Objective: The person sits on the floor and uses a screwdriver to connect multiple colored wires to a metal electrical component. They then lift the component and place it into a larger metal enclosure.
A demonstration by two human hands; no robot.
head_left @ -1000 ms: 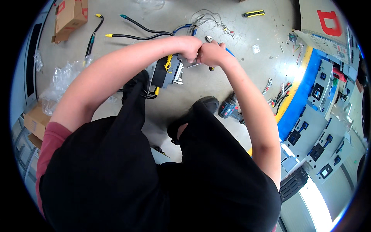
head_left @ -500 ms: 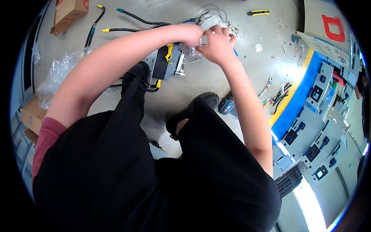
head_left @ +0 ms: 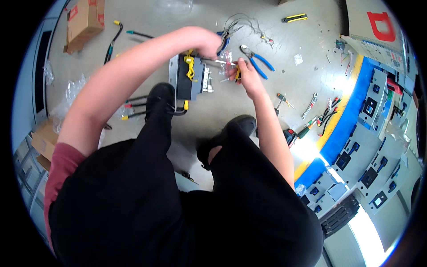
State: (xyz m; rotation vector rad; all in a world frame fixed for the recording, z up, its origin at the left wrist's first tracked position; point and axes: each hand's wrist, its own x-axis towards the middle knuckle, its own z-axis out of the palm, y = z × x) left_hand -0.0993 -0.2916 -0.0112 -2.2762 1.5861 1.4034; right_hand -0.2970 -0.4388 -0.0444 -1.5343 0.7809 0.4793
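Observation:
My right hand [head_left: 249, 80] is closed around a screwdriver [head_left: 239, 73] with a yellow and black handle. Its thin shaft points left, toward the dark grey electrical device [head_left: 194, 86] on the floor. Across the far end of that device reaches my left hand [head_left: 209, 43]; its fingers are mostly hidden, so what they hold cannot be seen. A bundle of yellow cord [head_left: 190, 69] lies on top of the device. Between my hands is a small clear plastic bag [head_left: 226, 57]. Blue-handled pliers [head_left: 258, 60] lie just beyond my right hand.
Thin loose wires [head_left: 249, 26] and a yellow utility knife [head_left: 294, 18] lie farther off. A wrench [head_left: 310, 106] and a power drill [head_left: 290, 135] are at the right. My shoe [head_left: 161, 95] stands beside the device. A cardboard box [head_left: 84, 22] stands far left.
My hands were together over the small plastic bag; now they are apart. The right hand has come nearer and shows a screwdriver. The view has shifted, and the blue-handled pliers are uncovered.

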